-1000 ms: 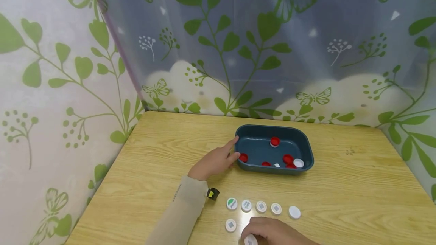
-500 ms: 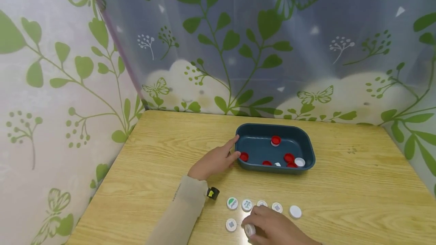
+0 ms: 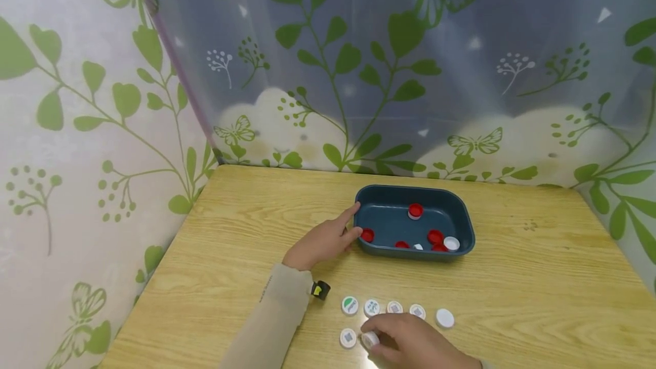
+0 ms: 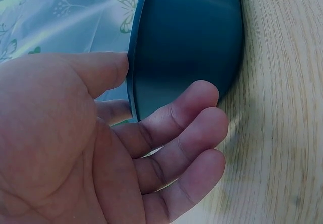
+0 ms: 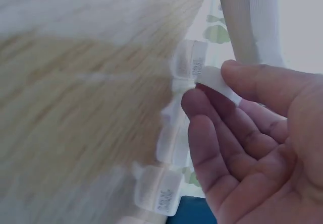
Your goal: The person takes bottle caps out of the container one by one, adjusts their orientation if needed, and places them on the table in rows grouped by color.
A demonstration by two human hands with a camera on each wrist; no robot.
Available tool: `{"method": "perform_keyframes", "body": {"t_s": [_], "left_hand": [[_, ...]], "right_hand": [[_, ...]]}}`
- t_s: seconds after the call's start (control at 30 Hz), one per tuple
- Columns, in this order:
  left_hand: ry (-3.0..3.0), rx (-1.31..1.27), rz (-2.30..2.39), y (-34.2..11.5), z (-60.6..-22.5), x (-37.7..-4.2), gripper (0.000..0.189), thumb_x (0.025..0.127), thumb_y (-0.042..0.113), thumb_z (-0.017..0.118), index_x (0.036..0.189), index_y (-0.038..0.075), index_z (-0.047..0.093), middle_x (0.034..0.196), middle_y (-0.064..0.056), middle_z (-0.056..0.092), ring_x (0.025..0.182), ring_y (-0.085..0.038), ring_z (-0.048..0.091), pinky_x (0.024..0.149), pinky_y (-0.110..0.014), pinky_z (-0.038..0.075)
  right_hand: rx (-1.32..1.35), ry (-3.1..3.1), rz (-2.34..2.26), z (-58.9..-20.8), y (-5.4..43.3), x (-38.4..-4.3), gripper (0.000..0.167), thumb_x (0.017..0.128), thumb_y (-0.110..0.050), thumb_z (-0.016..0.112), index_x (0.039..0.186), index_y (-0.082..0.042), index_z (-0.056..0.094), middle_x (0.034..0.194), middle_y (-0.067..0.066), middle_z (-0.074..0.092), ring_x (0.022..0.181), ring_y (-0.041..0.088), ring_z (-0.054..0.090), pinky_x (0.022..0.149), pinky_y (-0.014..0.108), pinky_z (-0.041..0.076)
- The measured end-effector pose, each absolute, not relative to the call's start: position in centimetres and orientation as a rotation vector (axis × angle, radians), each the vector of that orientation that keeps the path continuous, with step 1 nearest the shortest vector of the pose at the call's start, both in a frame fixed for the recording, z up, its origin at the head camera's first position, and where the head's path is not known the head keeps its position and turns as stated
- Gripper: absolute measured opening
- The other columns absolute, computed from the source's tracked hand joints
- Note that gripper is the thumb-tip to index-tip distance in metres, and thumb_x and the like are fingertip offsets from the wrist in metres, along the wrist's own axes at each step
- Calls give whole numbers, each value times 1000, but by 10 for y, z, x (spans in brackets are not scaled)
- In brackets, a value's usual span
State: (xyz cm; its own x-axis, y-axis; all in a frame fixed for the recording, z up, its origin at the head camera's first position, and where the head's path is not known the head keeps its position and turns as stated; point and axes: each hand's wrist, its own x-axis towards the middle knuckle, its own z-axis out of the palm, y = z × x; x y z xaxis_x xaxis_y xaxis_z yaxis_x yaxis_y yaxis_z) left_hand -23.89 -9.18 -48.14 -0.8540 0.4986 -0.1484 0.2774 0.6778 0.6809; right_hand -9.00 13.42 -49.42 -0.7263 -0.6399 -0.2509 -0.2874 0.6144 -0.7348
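Note:
In the head view my left hand holds the left end of a dark blue plastic tub. Its thumb and index finger meet the tub's rim, and the other fingers curl along the outer wall in the left wrist view. My right hand pinches a white bottle cap between thumb and fingers; the cap is tilted close to the table. To its left lies one white cap with a square print. Behind the hand runs a row of several caps, from a green-and-white cap to a plain white cap.
Inside the tub lie several red caps and a white cap. A wooden table carries everything. A patterned cloth hangs along the back and another along the left side.
My right hand has brought its cap up from the near edge of the view, away from me, to just right of the lone front cap. The left hand stays at the tub.

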Motion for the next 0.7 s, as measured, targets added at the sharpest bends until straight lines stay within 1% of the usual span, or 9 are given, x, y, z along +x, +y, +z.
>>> {"method": "perform_keyframes", "body": {"t_s": [0.13, 0.27, 0.4, 0.53, 0.7], "left_hand": [[2569, 617, 960, -92, -481, -239, 67, 110, 48, 45, 167, 32, 16, 87, -2, 70, 70, -13, 61, 80, -37, 48], [2570, 616, 959, -92, -481, -239, 67, 110, 48, 45, 167, 32, 15, 88, -2, 70, 71, -13, 61, 79, -37, 48], [2562, 608, 964, -92, -481, -239, 67, 110, 49, 45, 167, 34, 15, 88, -2, 70, 70, -13, 60, 78, -36, 48], [2547, 603, 983, -92, -481, -240, 67, 109, 51, 44, 167, 34, 15, 87, -3, 70, 68, -14, 59, 78, -36, 48], [2539, 586, 985, -93, -482, -240, 67, 109, 52, 44, 167, 36, 15, 88, -2, 70, 70, -14, 60, 78, -37, 48]], "right_hand": [[-673, 2287, -1008, -497, 135, -90, 20, 99, -30, 71, 118, -25, 74, 104, -21, 67, 88, 0, 58, 85, 28, 54], [-623, 2221, -1082, -501, 138, -92, 20, 103, -31, 66, 121, -27, 73, 109, -19, 68, 95, 2, 60, 89, 28, 53], [-642, 2188, -1130, -505, 141, -94, 20, 105, -31, 63, 122, -29, 72, 109, -16, 65, 96, 5, 58, 88, 26, 51], [-662, 2224, -1122, -507, 141, -93, 23, 103, -32, 66, 124, -29, 71, 106, -13, 58, 92, 6, 55, 82, 24, 50], [-701, 2258, -1060, -505, 138, -92, 27, 98, -22, 70, 124, -26, 69, 107, -13, 55, 91, 4, 54, 81, 24, 50]]}}
